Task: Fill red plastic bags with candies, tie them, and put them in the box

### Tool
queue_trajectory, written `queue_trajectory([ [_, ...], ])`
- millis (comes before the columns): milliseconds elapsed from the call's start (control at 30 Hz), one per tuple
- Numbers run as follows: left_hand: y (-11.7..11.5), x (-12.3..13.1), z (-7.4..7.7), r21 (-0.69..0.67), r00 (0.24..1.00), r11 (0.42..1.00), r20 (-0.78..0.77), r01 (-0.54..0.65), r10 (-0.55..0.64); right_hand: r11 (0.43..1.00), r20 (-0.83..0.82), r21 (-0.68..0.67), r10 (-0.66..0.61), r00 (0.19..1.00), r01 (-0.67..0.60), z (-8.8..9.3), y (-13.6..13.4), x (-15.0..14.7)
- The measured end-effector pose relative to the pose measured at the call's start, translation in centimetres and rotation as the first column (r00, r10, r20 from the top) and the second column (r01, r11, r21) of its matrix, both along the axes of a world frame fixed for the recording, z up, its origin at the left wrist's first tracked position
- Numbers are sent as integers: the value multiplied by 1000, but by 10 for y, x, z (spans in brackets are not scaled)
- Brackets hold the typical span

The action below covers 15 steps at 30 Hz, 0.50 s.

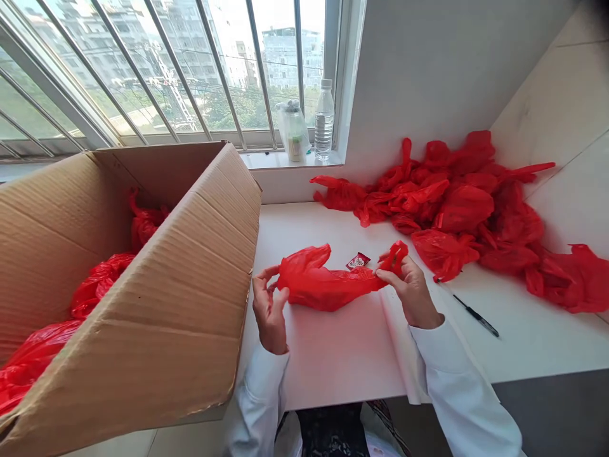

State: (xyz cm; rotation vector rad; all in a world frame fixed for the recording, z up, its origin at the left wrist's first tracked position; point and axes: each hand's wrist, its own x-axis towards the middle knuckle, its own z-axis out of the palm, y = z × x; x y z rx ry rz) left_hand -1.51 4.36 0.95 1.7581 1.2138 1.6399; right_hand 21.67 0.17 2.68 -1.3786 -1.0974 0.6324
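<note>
A red plastic bag (328, 285) stretches sideways between my two hands, above the white table. My left hand (272, 311) is at its left end, fingers curved around the edge of the plastic with the thumb on the near side. With thumb and fingers, my right hand (409, 285) pinches the bunched right end, and a twist of red plastic sticks up above the fingertips. What the bag holds cannot be made out. Just behind the bag lies a small dark red packet (358, 261) with white print.
An open cardboard box (176, 304) with red bags inside stands at left. A heap of red plastic bags (466, 209) lies against the wall at right. A black pen (476, 315) rests on the table (523, 343). The sill holds a water bottle (324, 124) and a bagged jar (294, 133).
</note>
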Motion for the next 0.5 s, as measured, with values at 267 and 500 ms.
queue_trajectory([
  [267, -35, 31, 43, 509, 711, 854, -560, -110, 425, 950, 230, -15, 308, 923, -313, 22, -34, -18],
  [500, -26, -1, 29, 236, 779, 957, -562, -170, 277, 941, 669, -128, 315, 673, -314, 8, -31, -19],
])
